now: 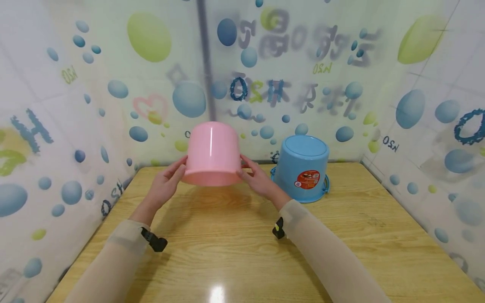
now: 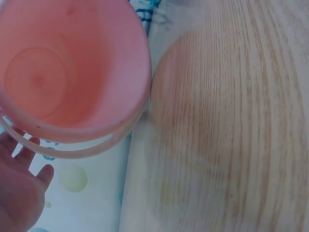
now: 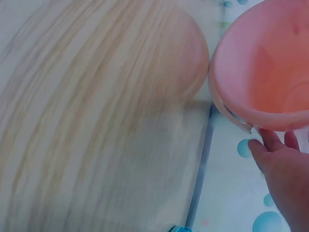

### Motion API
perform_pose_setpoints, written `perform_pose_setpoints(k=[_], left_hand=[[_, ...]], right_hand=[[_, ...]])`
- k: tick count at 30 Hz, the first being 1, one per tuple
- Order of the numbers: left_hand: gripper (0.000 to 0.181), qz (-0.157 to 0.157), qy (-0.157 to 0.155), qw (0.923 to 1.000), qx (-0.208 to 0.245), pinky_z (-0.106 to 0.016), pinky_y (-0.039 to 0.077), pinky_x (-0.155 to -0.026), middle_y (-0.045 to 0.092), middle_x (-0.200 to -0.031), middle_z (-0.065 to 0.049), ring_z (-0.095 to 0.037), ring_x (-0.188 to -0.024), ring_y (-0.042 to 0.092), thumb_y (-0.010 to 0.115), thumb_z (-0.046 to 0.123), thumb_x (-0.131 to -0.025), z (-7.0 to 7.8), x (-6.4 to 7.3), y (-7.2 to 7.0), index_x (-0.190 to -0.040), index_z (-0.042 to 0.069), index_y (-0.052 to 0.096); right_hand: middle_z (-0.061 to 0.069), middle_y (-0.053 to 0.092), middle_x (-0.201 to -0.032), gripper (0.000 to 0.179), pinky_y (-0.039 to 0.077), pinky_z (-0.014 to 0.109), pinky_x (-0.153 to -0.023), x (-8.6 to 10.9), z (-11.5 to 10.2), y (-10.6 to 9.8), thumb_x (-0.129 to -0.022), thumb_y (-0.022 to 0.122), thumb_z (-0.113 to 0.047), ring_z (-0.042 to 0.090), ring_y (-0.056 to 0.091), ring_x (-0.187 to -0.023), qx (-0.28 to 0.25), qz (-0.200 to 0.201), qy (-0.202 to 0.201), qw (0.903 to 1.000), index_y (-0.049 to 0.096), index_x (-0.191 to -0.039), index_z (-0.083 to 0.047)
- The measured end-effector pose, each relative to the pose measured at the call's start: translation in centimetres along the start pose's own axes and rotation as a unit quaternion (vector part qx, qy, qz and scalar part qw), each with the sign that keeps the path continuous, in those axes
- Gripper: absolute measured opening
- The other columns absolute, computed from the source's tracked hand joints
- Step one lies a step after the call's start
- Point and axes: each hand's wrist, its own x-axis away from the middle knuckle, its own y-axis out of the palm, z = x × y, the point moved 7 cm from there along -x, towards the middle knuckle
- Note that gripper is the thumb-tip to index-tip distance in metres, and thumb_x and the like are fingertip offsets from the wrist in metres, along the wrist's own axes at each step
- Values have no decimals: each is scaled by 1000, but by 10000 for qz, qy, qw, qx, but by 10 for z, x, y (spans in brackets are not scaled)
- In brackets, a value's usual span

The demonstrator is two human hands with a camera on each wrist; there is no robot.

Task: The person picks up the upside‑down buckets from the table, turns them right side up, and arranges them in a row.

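"Where was the pink bucket [image 1: 213,147] in your grip?"

"Between my two hands, mouth downward and tipped slightly towards me, so that a strip of its inside showed under the rim. It hung above the wooden table [image 1: 212,261], near the far edge, with a soft reflection beneath it."

"And the left hand [image 1: 165,185]?"

"It grasped the bucket's left side, low down by the rim, the thumb in front and the fingers reaching behind. From the left wrist I saw the pale handle [image 2: 72,153] curving just beside the rim, close to my fingers. Whether they pressed on the handle too, I couldn't tell."

"What did the right hand [image 1: 261,179] hold?"

"The same bucket, opposite the left, thumb at the rim and fingers round the side. In the right wrist view my thumb and a fingertip met at a small white piece [image 3: 256,135] just under the rim."

"Anything near it?"

"A blue bucket [image 1: 303,166] stood upside down on the table, to the right of the pink one and apart from it, its red label [image 1: 307,180] facing me. My right hand lay between the two."
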Motion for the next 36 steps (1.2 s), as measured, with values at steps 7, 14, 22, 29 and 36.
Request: perform_pose_setpoints(k=[7,14,22,29,36], left_hand=[[60,61,116,9999,92,-60,32,-133,46,-174,-7,-33,-165,37,46,51,-117,8,0,-1,-170,23,45],[61,81,174,9985,514,-55,40,-128,40,-177,-10,-36,-160,43,38,50,-119,16,-1,-3,-173,22,38],[58,96,13,9987,496,-64,39,-120,35,-176,-16,-38,-153,39,28,56,-119,19,-2,-8,-175,45,19],[61,76,54,9980,621,-71,22,-133,38,-176,-17,-39,-167,27,30,56,-118,17,-1,-10,-174,51,5],[60,181,263,9951,935,-20,53,-112,67,-124,-6,-17,-129,69,30,55,-118,20,-1,-11,-174,50,8]], right_hand=[[12,36,-177,78,42,65,-126,-1,-11,-5,-109,52,-68,44,44,-158,-99,246,16,9996,26,-176,-37],[4,30,-182,73,43,59,-128,-1,-16,-6,-113,48,-63,35,37,-165,-311,410,-14,9987,30,-175,-30],[14,52,-168,59,51,57,-120,-1,-28,-9,-118,50,-42,39,57,-149,-553,506,-639,9951,36,-173,-27],[13,54,-167,77,60,50,-108,1,-35,-7,-114,62,-23,40,65,-134,-1104,117,-792,9907,19,-177,-34],[14,29,-181,106,62,32,-98,2,-42,-4,-102,72,-2,53,45,-152,-1704,-385,-1034,9792,10,-176,-45]])
